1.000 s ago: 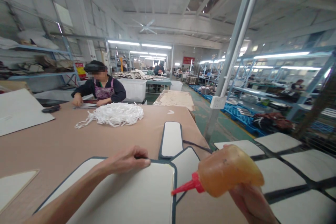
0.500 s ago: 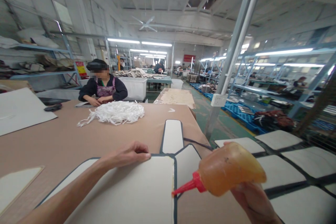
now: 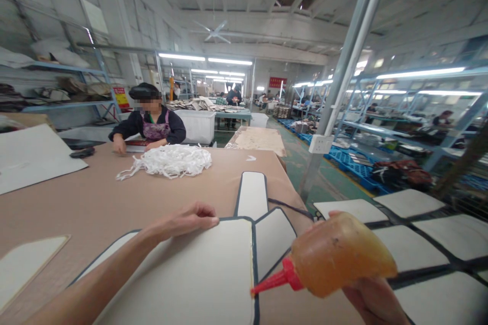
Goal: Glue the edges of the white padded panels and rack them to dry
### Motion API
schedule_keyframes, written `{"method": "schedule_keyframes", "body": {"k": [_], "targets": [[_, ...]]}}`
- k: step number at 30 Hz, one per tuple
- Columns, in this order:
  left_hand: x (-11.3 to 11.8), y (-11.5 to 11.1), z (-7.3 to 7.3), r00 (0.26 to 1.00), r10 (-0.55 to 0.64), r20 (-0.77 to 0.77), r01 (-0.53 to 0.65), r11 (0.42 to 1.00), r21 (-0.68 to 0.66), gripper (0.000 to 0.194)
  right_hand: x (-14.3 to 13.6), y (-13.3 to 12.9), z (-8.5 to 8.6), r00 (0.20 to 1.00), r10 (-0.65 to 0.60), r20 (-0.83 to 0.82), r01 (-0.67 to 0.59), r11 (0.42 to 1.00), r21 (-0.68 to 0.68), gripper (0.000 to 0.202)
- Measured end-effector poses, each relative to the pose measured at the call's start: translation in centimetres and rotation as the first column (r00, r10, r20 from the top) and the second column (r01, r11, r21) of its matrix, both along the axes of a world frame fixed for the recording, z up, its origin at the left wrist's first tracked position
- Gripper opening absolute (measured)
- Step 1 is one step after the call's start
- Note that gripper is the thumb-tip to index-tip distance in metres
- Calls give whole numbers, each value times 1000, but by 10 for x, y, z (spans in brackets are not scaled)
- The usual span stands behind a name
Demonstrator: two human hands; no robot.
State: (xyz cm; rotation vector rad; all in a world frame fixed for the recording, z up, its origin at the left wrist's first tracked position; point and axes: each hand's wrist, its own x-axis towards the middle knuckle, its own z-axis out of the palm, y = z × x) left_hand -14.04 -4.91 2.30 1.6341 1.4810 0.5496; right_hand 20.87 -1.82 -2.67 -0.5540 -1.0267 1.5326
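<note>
A white panel with a dark edge (image 3: 206,269) lies in front of me on the brown-covered table. At its far edge my left hand (image 3: 196,218) is closed, thumb on top and fingers curled at the rim. My right hand (image 3: 371,294) is wrapped round a squeeze bottle of amber glue (image 3: 339,256), which is tilted on its side. The bottle's red nozzle (image 3: 272,282) points left, its tip touching the panel's right edge. A thin, shiny yellowish line of glue (image 3: 251,249) runs along that edge. Most of the right fingers are hidden behind the bottle.
Smaller dark-edged panels (image 3: 252,195) lie beyond and beside the big one. A heap of white strips (image 3: 171,160) sits near a co-worker (image 3: 152,122) across the table. More panels (image 3: 407,246) lie at right, past a metal post (image 3: 339,86).
The glue bottle has moved toward me, its nozzle tip sliding down the panel's right edge. My left hand stays at the far edge. The co-worker's hands have moved apart.
</note>
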Motion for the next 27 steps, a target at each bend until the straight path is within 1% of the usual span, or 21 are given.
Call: {"method": "schedule_keyframes", "body": {"k": [4, 7, 9, 13, 15, 17, 20, 22, 24, 27], "targets": [[-3, -2, -3, 999, 36, 28, -36, 999, -17, 43, -4, -5, 5, 999, -32, -18, 32, 999, 12, 77], [-4, -3, -5, 996, 70, 55, -68, 997, -38, 45, -3, -6, 4, 998, -55, -24, 54, 998, -8, 85], [-3, -4, -6, 992, 94, 90, -90, 995, -51, 46, 2, -4, -1, 999, -48, -11, 48, 999, -1, 81], [-4, -6, -7, 978, 130, 161, -120, 990, -70, 47, 13, 3, -19, 995, 38, 90, -43, 997, 62, 59], [-6, -6, -10, 969, 160, 188, -145, 985, -89, 48, 17, 5, -26, 995, 41, 94, -49, 995, 91, 55], [-9, -6, -15, 952, 219, 215, -200, 974, -108, 47, 18, 5, -29, 997, 29, 74, -38, 993, 114, 56], [-14, -6, -24, 913, 311, 265, -285, 949, -131, 43, 14, 3, -26, 999, -15, 31, 11, 992, 124, 62], [-15, -6, -30, 890, 338, 307, -308, 941, -141, 41, 9, 0, -21, 997, -75, -12, 76, 988, 131, 70], [-16, -6, -37, 860, 372, 349, -338, 928, -156, 40, 4, -4, -14, 988, -145, -45, 149, 983, 108, 77], [-14, -5, -45, 806, 434, 402, -396, 901, -179, 41, -4, -8, -4, 977, -209, -40, 212, 974, 80, 81]]}}
